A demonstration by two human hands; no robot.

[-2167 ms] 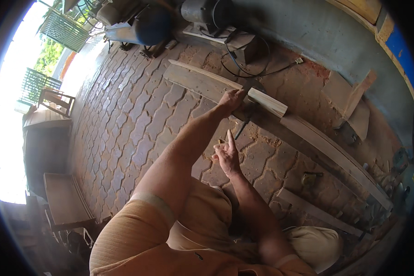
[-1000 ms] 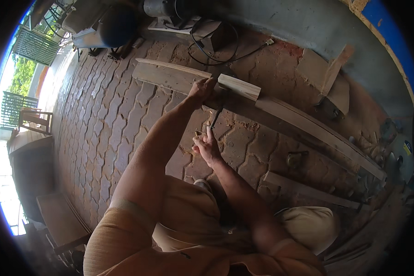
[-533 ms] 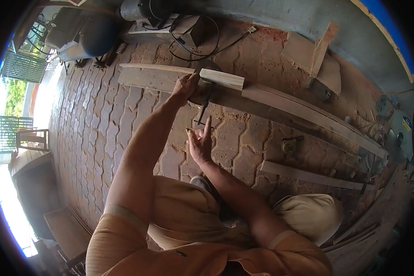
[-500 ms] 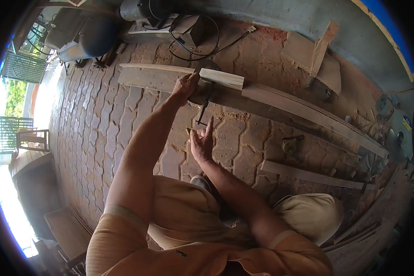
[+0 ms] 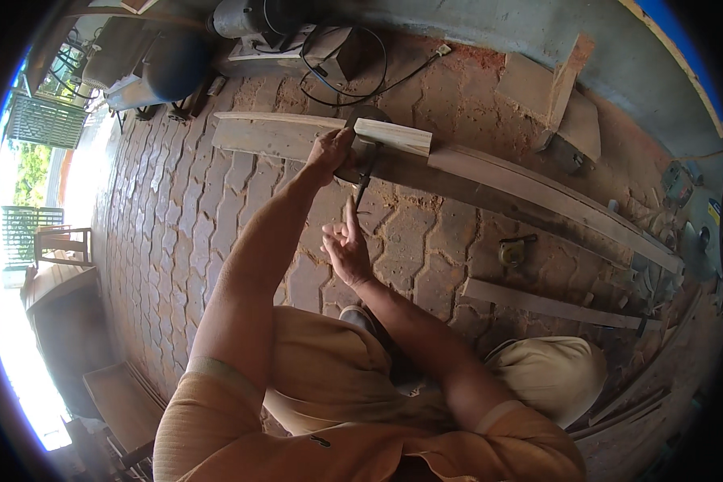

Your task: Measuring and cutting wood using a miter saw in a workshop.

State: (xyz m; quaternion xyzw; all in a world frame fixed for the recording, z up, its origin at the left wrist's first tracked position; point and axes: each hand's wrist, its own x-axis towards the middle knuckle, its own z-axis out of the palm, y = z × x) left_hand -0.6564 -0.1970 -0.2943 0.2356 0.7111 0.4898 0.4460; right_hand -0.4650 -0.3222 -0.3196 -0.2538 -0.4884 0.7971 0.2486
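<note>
- Upper centre of the head view: left hand (image 5: 332, 151) grips what may be a clamp (image 5: 367, 165) at the pale wood block (image 5: 393, 136) on the long plank (image 5: 538, 201).
- Mid-frame: right hand (image 5: 347, 253) open, empty, forefinger raised.
- Block seated; fixing seemingly unfinished.

Pale wood block (image 5: 394, 136) on grey-brown planks (image 5: 538, 193); reddish interlocking pavers (image 5: 185, 209) dusted orange; tan shirt (image 5: 361, 434); blue-edged grey wall (image 5: 618, 48).

Your pale short wood block (image 5: 394, 136) lies flat across the long plank (image 5: 538, 197) on the brick floor, a dark clamp tool (image 5: 365, 165) just under it.
</note>
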